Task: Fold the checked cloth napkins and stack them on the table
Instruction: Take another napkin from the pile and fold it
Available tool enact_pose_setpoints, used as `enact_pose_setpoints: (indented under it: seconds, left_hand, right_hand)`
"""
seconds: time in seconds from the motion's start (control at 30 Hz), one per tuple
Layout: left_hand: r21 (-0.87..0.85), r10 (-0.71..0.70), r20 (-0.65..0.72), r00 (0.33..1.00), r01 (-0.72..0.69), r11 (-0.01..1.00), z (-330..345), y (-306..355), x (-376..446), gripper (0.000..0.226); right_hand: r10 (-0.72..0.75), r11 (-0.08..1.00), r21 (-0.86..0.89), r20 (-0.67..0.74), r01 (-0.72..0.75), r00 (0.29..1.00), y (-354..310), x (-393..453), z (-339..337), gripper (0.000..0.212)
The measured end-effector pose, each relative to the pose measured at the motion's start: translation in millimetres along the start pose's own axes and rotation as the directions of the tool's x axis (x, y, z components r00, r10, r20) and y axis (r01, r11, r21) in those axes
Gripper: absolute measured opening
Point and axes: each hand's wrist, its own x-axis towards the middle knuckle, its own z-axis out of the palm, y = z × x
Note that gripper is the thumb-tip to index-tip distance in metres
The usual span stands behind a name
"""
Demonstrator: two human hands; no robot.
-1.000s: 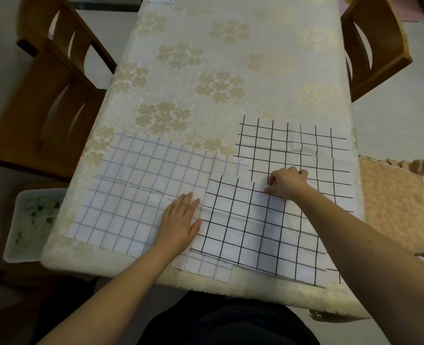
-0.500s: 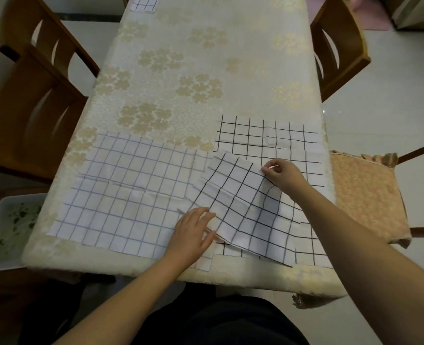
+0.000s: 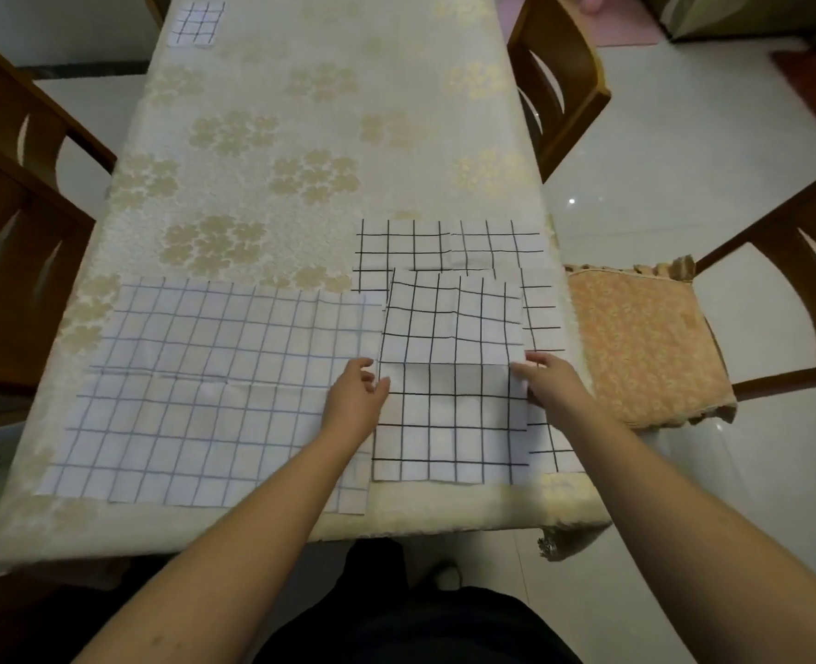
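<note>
a: what carries it all?
b: a long worktop [image 3: 329,112] under a cream flowered cloth, wooden chairs [image 3: 559,79] along both sides over a pale tiled floor.

a: and the hands?
b: the left hand [image 3: 355,400] rests at the left edge of a black-checked napkin [image 3: 449,376], fingers loosely curved at its fold line; i cannot tell if it pinches. the right hand [image 3: 552,383] pinches the right edge at the same fold.

a: where does that napkin lie?
b: near the worktop's front right corner, on top of another black-checked napkin [image 3: 492,246] spread flat. just left, along the front edge, lies a large blue-checked napkin [image 3: 204,376]. a small folded one [image 3: 197,24] sits at the far left corner. a cushioned chair seat [image 3: 636,337] stands right of the worktop.
</note>
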Motion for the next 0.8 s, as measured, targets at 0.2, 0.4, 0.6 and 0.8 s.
enact_pose_setpoints:
  seconds: [0.2,0.4,0.6,0.8]
  left_hand:
    - [0.146,-0.1,0.016,0.995,0.097,0.985,4,17,27,0.042]
    - [0.291,-0.128,0.046,0.991,0.109,0.951,6,29,50,0.024]
    - [0.294,-0.13,0.071,0.989,0.104,0.95,6,38,61,0.019]
    - [0.115,-0.025,0.091,0.995,0.015,0.993,5,30,63,0.004]
  right_hand:
    - [0.059,0.998,-0.032,-0.01,-0.06,0.998,20,-1,2,0.035]
    - [0.035,0.993,-0.109,-0.08,-0.044,0.996,18,5,14,0.031]
    - [-0.035,0.99,-0.139,-0.096,0.021,0.995,17,8,18,0.072]
    - [-0.147,0.979,-0.173,-0.233,0.108,0.961,25,0,17,0.062]
